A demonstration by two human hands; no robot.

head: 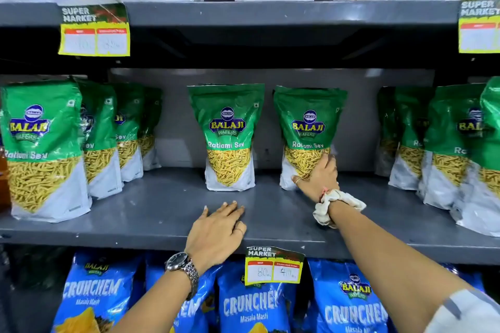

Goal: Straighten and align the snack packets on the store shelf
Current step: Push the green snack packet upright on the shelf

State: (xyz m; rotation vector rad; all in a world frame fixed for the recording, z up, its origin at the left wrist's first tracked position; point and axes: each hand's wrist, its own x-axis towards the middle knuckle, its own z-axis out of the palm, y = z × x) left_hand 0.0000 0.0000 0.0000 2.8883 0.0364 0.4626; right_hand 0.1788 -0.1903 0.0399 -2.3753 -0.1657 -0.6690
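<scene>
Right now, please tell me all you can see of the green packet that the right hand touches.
The green and white glossy plastic Ratlami Sev packet stands upright on the grey shelf, leaning slightly. A clear window shows yellow sev. The right hand grips its lower right corner. It stands apart from the neighbouring packet.

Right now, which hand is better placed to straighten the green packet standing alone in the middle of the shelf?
Left. The left hand lies flat and free just before the middle packet; the right hand is on the neighbouring packet.
</scene>
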